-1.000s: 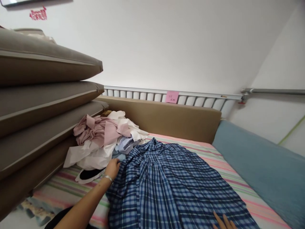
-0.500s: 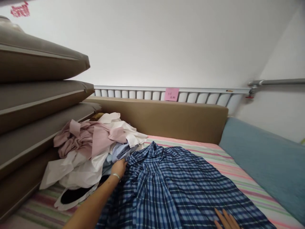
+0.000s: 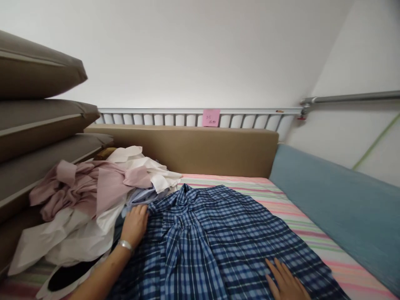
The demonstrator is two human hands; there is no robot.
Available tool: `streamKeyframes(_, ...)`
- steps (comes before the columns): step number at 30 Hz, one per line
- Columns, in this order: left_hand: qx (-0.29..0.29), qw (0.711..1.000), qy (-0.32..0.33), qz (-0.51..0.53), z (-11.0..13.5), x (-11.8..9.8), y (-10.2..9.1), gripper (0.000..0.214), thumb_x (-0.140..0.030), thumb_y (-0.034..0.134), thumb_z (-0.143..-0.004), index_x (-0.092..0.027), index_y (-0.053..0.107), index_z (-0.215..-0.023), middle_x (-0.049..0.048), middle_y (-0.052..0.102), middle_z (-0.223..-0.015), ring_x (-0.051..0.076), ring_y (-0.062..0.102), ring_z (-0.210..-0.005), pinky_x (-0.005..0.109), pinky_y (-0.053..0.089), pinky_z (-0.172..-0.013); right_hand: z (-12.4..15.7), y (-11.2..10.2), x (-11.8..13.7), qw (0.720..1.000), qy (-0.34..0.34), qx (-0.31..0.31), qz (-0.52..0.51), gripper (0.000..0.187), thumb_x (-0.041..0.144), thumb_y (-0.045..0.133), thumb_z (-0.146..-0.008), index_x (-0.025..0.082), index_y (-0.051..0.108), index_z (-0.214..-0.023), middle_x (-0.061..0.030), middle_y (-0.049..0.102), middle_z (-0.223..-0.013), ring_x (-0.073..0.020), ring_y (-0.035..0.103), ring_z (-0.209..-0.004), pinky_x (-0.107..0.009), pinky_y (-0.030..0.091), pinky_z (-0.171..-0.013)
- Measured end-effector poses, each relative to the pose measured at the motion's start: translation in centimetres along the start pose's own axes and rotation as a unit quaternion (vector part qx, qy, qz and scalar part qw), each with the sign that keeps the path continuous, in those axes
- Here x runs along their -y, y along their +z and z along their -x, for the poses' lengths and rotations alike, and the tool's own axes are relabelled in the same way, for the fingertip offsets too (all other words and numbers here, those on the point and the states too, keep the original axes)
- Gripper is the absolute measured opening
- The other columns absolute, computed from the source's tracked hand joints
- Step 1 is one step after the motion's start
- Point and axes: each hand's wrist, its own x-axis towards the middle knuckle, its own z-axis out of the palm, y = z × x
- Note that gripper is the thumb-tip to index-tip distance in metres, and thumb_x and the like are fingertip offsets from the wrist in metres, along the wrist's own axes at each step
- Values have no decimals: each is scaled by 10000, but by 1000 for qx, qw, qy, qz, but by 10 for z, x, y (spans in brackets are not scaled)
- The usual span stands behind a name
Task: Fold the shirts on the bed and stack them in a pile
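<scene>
A blue plaid shirt point(image 3: 218, 237) lies spread over a striped sheet point(image 3: 275, 204) on the bed. My left hand point(image 3: 135, 225), with a silver bracelet at the wrist, rests on the shirt's left edge, fingers bent over the cloth beside a pile of clothes. My right hand point(image 3: 286, 283) lies flat on the shirt's lower right part, fingers stretched out.
A heap of pink, white and pale blue clothes point(image 3: 90, 200) sits at the left of the bed. Grey-brown cushions point(image 3: 37, 121) are stacked further left. A tan cushion point(image 3: 200, 150) stands along the white rail point(image 3: 193, 118), which carries a pink note point(image 3: 211, 117). A blue cushion point(image 3: 337, 208) lines the right side.
The view has swung left and down. My right hand has come further into view, flat on the shirt. My left hand stays at the shirt's left edge by the pile.
</scene>
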Motion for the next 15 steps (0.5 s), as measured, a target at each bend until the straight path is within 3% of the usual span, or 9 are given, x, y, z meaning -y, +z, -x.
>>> streamKeyframes(2, 15, 987, 149, 58, 6, -15, 15, 376, -322, 327, -918, -216, 548, -1203, 87, 558, -1276, 237, 479, -1201, 394, 328, -1044, -1, -7, 9, 999, 49, -7, -7, 468, 397, 349, -823, 232, 621, -1166, -70, 537, -1302, -295, 455, -1234, -510, 398, -987)
streamKeyframes(3, 39, 977, 193, 83, 7, -18, 26, 376, -339, 351, -912, -240, 545, -1217, 61, 544, -1303, 226, 455, -1230, 387, 308, -1065, -2, -11, 13, 998, 69, -9, -10, 499, 429, 350, -832, 212, 585, -1215, -86, 520, -1318, -289, 449, -1240, -499, 392, -998)
streamKeyframes(4, 73, 973, 198, 98, 4, -17, 37, 385, -357, 366, -905, -253, 536, -1234, 43, 535, -1319, 217, 439, -1249, 379, 299, -1076, -2, -14, 17, 997, 81, -8, -12, 519, 448, 350, -840, 201, 557, -1247, -94, 507, -1331, -285, 441, -1247, -492, 384, -1006)
streamKeyframes(6, 128, 979, 124, 95, -7, -9, 59, 435, -374, 359, -896, -199, 516, -1262, 72, 537, -1317, 223, 445, -1251, 372, 314, -1069, -2, -20, 22, 996, 85, -4, -15, 516, 452, 345, -855, 206, 538, -1265, -90, 489, -1348, -280, 420, -1264, -490, 366, -1022)
streamKeyframes(9, 156, 985, 16, 75, -30, 5, 79, 517, -367, 305, -896, -66, 469, -1284, 160, 532, -1303, 245, 476, -1225, 369, 332, -1050, -1, -26, 25, 996, 86, -5, -14, 500, 443, 343, -871, 215, 524, -1277, -84, 476, -1361, -277, 396, -1281, -488, 353, -1033)
streamKeyframes(12, 144, 988, 18, 56, -36, -3, 78, 547, -403, 349, -874, -89, 440, -1312, 154, 543, -1291, 253, 487, -1211, 380, 338, -1037, -1, -30, 26, 996, 88, -1, -15, 493, 437, 349, -875, 218, 516, -1284, -84, 474, -1361, -274, 400, -1278, -485, 355, -1032)
streamKeyframes(15, 81, 995, 46, 33, -17, -21, 71, 551, -427, 384, -858, -145, 439, -1329, 132, 493, -1351, 270, 446, -1244, 405, 359, -1012, -1, -32, 28, 996, 92, 1, -19, 489, 435, 366, -872, 223, 512, -1288, -81, 467, -1367, -271, 403, -1276, -484, 353, -1035)
